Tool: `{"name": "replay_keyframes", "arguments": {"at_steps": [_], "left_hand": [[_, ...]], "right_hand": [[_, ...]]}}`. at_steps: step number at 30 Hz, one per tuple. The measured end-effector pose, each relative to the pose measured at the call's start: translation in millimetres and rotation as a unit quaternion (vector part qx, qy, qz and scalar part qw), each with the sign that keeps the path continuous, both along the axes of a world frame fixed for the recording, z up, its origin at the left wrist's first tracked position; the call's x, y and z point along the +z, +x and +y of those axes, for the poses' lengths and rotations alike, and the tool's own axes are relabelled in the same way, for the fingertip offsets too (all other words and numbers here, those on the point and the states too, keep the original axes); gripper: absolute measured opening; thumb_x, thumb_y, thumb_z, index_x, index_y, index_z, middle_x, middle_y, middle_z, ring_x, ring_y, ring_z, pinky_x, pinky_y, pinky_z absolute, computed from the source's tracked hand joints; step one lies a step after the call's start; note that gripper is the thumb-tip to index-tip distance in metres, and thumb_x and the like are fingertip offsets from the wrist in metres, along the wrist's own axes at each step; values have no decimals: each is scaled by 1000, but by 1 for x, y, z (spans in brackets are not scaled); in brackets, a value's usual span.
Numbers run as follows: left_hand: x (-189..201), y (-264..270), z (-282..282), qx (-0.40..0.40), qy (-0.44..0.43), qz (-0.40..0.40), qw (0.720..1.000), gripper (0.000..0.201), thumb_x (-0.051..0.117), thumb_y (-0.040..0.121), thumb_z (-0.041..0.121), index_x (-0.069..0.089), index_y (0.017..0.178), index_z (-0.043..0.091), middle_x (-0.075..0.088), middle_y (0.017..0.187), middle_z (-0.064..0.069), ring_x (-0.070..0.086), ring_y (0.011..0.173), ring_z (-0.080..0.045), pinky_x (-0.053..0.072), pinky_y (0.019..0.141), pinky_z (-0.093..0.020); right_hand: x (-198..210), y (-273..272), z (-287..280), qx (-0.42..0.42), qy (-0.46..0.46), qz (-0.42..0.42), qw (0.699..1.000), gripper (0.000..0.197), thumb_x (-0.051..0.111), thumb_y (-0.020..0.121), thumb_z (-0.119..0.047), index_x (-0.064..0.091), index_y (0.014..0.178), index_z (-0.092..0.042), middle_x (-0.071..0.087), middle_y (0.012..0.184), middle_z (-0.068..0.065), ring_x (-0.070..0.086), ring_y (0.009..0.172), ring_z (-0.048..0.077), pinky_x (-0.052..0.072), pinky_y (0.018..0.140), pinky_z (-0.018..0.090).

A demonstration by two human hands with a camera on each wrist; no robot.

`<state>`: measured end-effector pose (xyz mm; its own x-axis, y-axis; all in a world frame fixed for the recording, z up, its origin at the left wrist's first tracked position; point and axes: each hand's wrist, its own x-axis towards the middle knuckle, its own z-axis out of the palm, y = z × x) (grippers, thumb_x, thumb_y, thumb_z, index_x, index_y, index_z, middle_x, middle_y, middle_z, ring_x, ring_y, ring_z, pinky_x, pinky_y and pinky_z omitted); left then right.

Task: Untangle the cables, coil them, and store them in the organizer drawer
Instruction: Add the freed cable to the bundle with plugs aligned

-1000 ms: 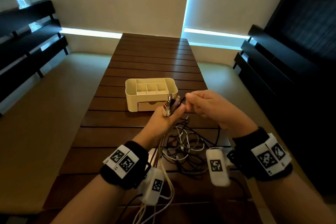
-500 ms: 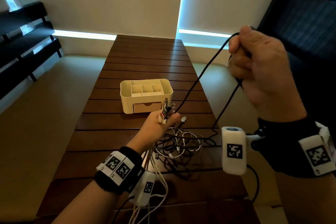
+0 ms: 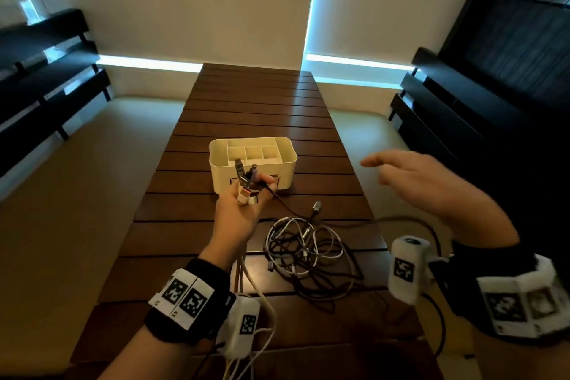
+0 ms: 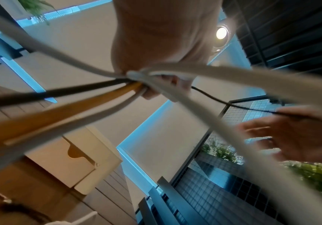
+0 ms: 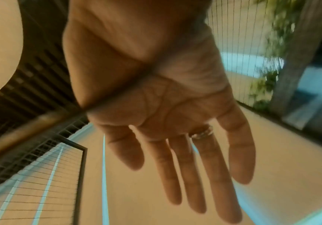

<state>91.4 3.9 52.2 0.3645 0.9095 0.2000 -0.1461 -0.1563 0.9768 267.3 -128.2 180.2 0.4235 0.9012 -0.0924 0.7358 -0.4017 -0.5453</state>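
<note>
My left hand is raised over the table and grips a bunch of cable ends, plugs sticking up above the fingers; in the left wrist view the white, black and orange cables run from the fist toward the camera. A tangle of black and white cables lies on the wooden table in front of me. My right hand hovers to the right of the table edge, fingers spread and straight, with a blurred black cable lying across the palm. The cream organizer stands beyond my left hand, its drawer front closed.
Dark benches line the left wall and dark furniture the right. The far half of the table holds nothing but bare slats. A loose plug lies just beyond the tangle.
My right hand, which was raised high pulling a black cable, has dropped low to the right and opened its fingers. The left hand still holds the plug bundle.
</note>
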Motion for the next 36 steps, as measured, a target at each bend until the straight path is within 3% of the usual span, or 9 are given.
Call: {"name": "replay_keyframes", "arguments": {"at_steps": [6,11,13,16,20,24,28,32,36], "left_hand": [[7,3,-14,-48,3,-19,999,21,51,87,-13,62,100,0,63,95,-2,63,83,6,50,71,-12],[10,-9,-18,-83,-32,-58,994,25,48,89,-2,65,103,11,63,103,-15,68,81,-27,57,61,-35],[14,-12,-21,-104,-82,-96,986,34,42,92,-7,62,115,8,60,107,-20,64,57,-20,50,42,-29],[19,-14,-28,-148,-182,-178,956,37,39,99,12,61,120,32,64,88,-7,49,41,-12,43,35,-24],[21,-16,-29,-141,-200,-132,961,40,40,93,46,67,100,17,58,55,-4,52,42,-15,45,39,-22],[20,-18,-30,-113,-136,-105,979,45,47,80,54,63,110,26,68,84,-4,68,74,-21,55,54,-31],[19,-15,-30,-99,-113,-93,984,44,66,81,34,58,119,13,63,87,-2,64,69,-10,48,50,-19],[19,-12,-30,-90,-164,-95,978,46,58,78,40,64,112,10,68,97,-9,70,84,-15,53,58,-24],[20,-10,-31,-63,-206,-122,969,48,51,85,47,58,123,18,71,106,-9,68,98,-18,55,67,-24]], "right_hand": [[-56,-65,39,84,-19,146,986,35,42,93,-45,62,103,-18,67,98,2,65,89,16,53,79,30],[-89,-86,49,63,54,305,949,20,49,94,-34,57,98,-17,67,83,0,64,58,15,44,46,15],[-92,-89,48,76,103,359,924,10,49,95,-24,54,91,-16,65,76,2,59,49,12,40,42,14],[-95,-92,45,100,177,370,906,11,47,95,-14,51,85,-13,61,67,-1,52,43,9,40,41,14],[-99,-92,44,116,210,308,921,11,50,94,-14,52,83,-14,59,65,0,51,44,7,43,44,17],[-99,-96,41,128,229,265,928,11,53,92,-15,56,84,-21,57,62,-3,51,44,4,41,46,13],[-99,-97,43,131,241,208,939,19,53,92,-12,61,103,-25,56,61,-10,55,52,2,43,51,10],[-103,-98,44,119,264,193,937,19,56,90,-12,57,81,-28,59,64,-3,56,55,6,46,52,13],[-109,-104,45,85,281,141,945,8,58,88,-14,60,95,-17,61,73,-11,59,67,4,54,66,24]]}}
